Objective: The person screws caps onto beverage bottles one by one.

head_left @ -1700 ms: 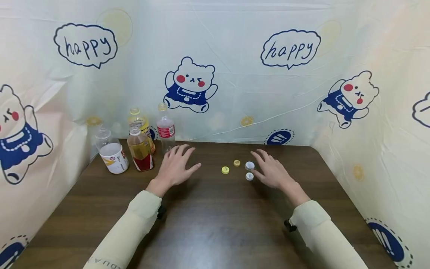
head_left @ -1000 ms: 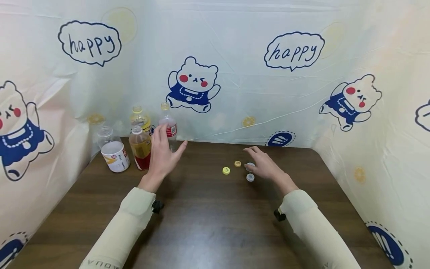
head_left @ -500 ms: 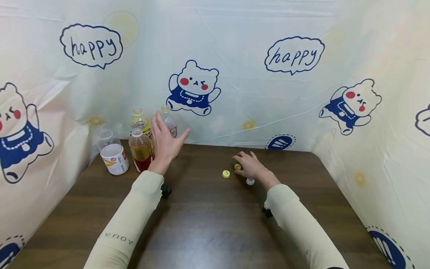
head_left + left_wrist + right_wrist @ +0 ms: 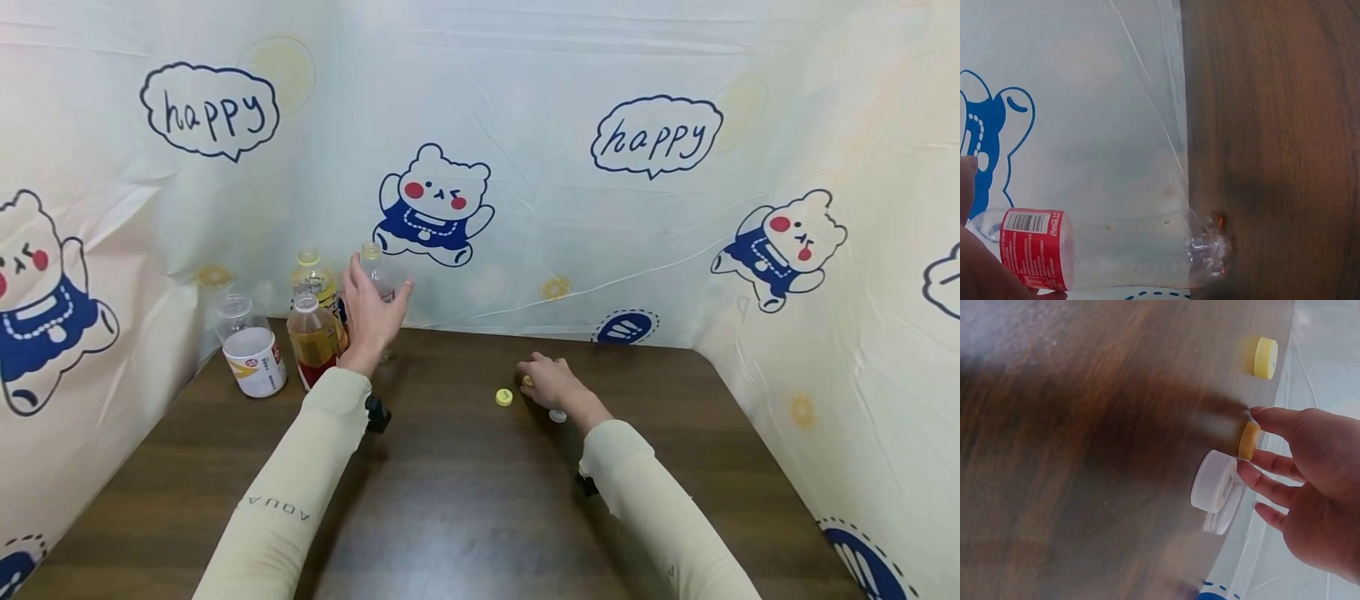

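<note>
My left hand (image 4: 371, 317) is at the clear cola bottle (image 4: 378, 271), covering most of it in the head view. In the left wrist view the bottle's red label (image 4: 1034, 250) shows beside my fingers, which do not visibly wrap it. Over on the right, my right hand (image 4: 551, 383) reaches down to the small orange cap (image 4: 1248, 441). Thumb and fingertips lie on either side of this cap, which still sits on the table; whether they touch it I cannot tell. A yellow cap (image 4: 1265, 359) and two white caps, the nearer one larger (image 4: 1213, 481), lie close by.
Left of the cola bottle stand a yellow-labelled bottle (image 4: 322, 282), a bottle with a red lower part (image 4: 313, 337) and a clear jar with a white label (image 4: 257, 362). A printed curtain (image 4: 525, 250) hangs along the back edge of the brown table (image 4: 450, 500).
My left hand has risen from the table to the cola bottle. The right hand has moved left from the white caps to the orange cap, its fingers drawing closer around it.
</note>
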`<state>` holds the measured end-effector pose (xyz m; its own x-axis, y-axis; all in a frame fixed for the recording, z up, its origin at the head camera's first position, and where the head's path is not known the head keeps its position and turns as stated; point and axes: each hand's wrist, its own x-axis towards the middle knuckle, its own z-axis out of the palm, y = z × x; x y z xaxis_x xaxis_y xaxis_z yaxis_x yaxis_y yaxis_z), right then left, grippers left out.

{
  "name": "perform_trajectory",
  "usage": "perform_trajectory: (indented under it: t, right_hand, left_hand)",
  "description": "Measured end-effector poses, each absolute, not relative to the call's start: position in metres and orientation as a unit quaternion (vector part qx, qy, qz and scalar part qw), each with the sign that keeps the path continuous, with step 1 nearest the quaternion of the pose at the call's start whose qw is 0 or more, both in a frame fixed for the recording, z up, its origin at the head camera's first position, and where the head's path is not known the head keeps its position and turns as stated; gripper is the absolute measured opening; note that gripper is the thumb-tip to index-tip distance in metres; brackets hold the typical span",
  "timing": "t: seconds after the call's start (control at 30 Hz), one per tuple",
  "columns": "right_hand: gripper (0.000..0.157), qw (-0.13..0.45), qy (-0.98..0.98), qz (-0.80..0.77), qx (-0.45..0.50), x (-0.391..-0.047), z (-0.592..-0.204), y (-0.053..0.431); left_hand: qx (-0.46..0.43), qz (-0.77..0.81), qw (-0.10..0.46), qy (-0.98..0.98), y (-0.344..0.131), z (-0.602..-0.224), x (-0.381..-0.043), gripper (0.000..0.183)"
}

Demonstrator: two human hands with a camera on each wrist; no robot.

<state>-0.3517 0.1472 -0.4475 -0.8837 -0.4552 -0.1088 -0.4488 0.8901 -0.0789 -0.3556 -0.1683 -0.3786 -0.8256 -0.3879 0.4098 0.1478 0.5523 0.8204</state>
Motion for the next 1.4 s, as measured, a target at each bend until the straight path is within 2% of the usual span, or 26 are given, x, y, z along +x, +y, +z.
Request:
perform_trajectory:
  t: [0.13, 0.3, 0.57, 0.83, 1.0, 1.1, 1.4]
  right_hand:
    - [0.034, 0.066, 0.967, -0.038, -0.243, -0.351, -0.450, 0.146]
    - [0.020, 0.056, 0.964, -0.047, -0.257, -0.351, -0.453, 0.143]
    - [0.009, 0.039, 0.968, -0.076, -0.235, -0.352, -0.453, 0.143]
    - [0.011, 0.059, 0.969, -0.075, -0.226, -0.354, -0.452, 0.143]
    - [0.019, 0.060, 0.970, -0.082, -0.220, -0.352, -0.448, 0.145]
    - [0.022, 0.046, 0.970, -0.090, -0.219, -0.350, -0.445, 0.148]
    - [0.034, -0.046, 0.959, -0.157, -0.233, -0.337, -0.423, 0.154]
  left_hand:
    - [0.081, -0.468, 0.287, -0.832, -0.172, -0.381, -0.361, 0.091]
    - [0.099, -0.469, 0.281, -0.831, -0.178, -0.382, -0.364, 0.077]
    - [0.089, -0.477, 0.246, -0.839, -0.179, -0.378, -0.365, 0.070]
    - [0.050, -0.468, 0.249, -0.846, -0.174, -0.375, -0.362, 0.066]
    - [0.028, -0.453, 0.253, -0.854, -0.171, -0.375, -0.356, 0.065]
    - [0.025, -0.445, 0.252, -0.859, -0.170, -0.375, -0.353, 0.065]
    - [-0.022, -0.393, 0.241, -0.887, -0.170, -0.375, -0.341, 0.066]
